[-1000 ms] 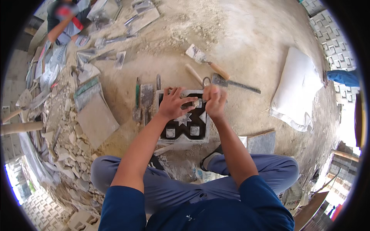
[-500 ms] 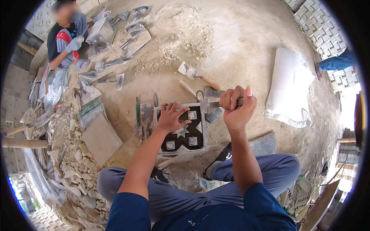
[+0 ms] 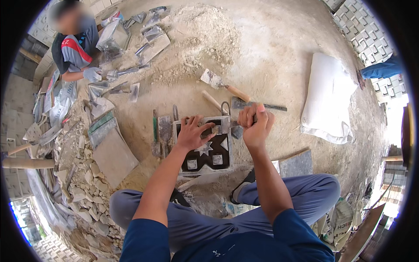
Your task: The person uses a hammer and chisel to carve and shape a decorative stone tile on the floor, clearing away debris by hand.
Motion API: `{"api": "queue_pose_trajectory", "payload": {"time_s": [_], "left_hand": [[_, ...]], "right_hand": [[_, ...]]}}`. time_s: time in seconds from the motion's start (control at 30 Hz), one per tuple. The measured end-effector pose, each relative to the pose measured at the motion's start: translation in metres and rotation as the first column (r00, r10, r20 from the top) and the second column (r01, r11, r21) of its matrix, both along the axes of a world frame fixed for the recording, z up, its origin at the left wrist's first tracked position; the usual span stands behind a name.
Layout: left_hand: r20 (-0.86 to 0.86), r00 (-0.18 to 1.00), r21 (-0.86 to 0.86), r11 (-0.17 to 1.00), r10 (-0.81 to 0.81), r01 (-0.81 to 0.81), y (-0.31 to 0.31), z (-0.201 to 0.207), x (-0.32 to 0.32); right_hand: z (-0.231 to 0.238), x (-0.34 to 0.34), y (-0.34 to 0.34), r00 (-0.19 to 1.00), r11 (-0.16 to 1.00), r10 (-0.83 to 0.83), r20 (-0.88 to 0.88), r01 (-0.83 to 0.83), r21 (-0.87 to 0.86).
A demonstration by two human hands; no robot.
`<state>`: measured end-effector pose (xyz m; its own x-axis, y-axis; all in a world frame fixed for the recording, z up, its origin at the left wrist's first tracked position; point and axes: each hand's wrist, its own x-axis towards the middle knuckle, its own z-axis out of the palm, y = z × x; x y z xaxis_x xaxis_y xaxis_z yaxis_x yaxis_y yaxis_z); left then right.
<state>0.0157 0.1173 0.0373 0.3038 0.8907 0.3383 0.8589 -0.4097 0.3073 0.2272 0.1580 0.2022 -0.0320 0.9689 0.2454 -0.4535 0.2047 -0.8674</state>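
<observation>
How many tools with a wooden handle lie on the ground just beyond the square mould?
2. A trowel lies farthest out, with its handle pointing right. A second wooden handle lies nearer the mould, its head hidden behind it. More may be hidden under the hands.

Upper left, a seated person [image 3: 73,52] in gloves works among metal moulds [image 3: 114,37]. A white sack [image 3: 328,98] lies at right, a trowel [image 3: 222,85] at top centre. Rubble [image 3: 89,192] piles lower left beside a grey slab [image 3: 114,158].
</observation>
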Motion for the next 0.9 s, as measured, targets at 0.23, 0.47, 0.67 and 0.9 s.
{"api": "queue_pose_trajectory", "payload": {"time_s": [0.23, 0.47, 0.67, 0.9], "left_hand": [[0.011, 1.000, 0.023, 1.000, -0.003, 0.003, 0.001, 0.001, -0.002], [0.044, 0.999, 0.026, 1.000, 0.003, -0.004, 0.006, -0.001, 0.002], [0.038, 0.999, -0.019, 0.999, 0.029, -0.028, -0.001, -0.003, -0.002], [0.045, 0.998, -0.034, 0.999, 0.035, -0.033, -0.006, -0.002, -0.002]], "right_hand": [[-0.017, -0.014, 0.002, 0.990, 1.000, 0.009, 0.144, -0.008, -0.008], [-0.074, -0.040, 0.014, 0.796, 0.978, -0.081, 0.600, -0.053, 0.202], [-0.068, -0.037, 0.012, 0.854, 0.985, -0.014, 0.520, -0.078, 0.154], [-0.066, -0.036, 0.011, 0.919, 0.979, 0.011, 0.395, -0.090, 0.182]]}}
